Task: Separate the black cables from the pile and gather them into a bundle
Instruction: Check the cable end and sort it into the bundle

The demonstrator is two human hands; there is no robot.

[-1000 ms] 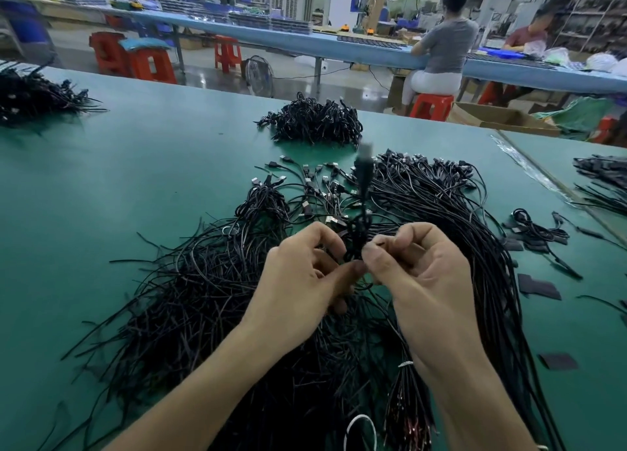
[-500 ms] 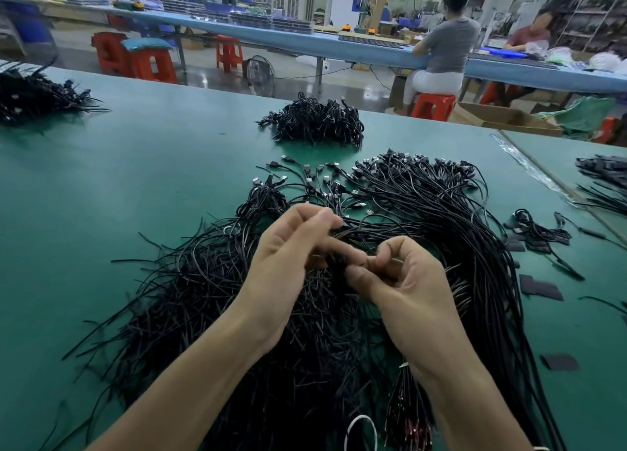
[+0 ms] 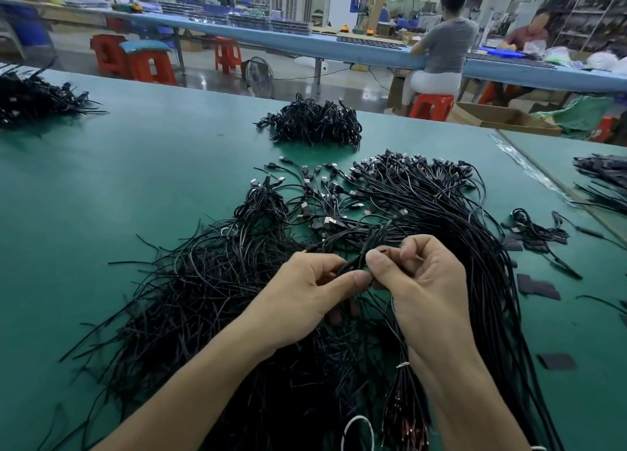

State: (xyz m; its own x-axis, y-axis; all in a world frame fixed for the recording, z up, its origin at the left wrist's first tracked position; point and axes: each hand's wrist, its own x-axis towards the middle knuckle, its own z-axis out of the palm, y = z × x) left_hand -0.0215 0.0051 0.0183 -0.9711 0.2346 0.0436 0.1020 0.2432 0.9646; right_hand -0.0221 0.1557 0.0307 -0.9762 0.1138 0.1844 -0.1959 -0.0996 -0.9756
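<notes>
two hands — left hand (image 3: pixel 305 301), right hand (image 3: pixel 417 287) — pinch thin, glossy black cables (image 3: pixel 364 247) above the tangled pile (image 3: pixel 210 298).

**HAND AND ARM POSITION**

The left forearm (image 3: pixel 190 393) and the right forearm (image 3: pixel 475 406), both bare, are extended across the near side of the cable pile (image 3: pixel 203 298) and converge toward its centre. The left hand (image 3: pixel 302 291) is held over the middle of the pile with its fingers curled. A thin strand of black cables (image 3: pixel 356 262) is pinched between its thumb and forefinger. The right hand (image 3: pixel 420 287) is positioned just beside it, knuckles raised and fingers curled, and the same strand is pinched at its thumb tip. The two thumb tips are nearly touching.
</notes>
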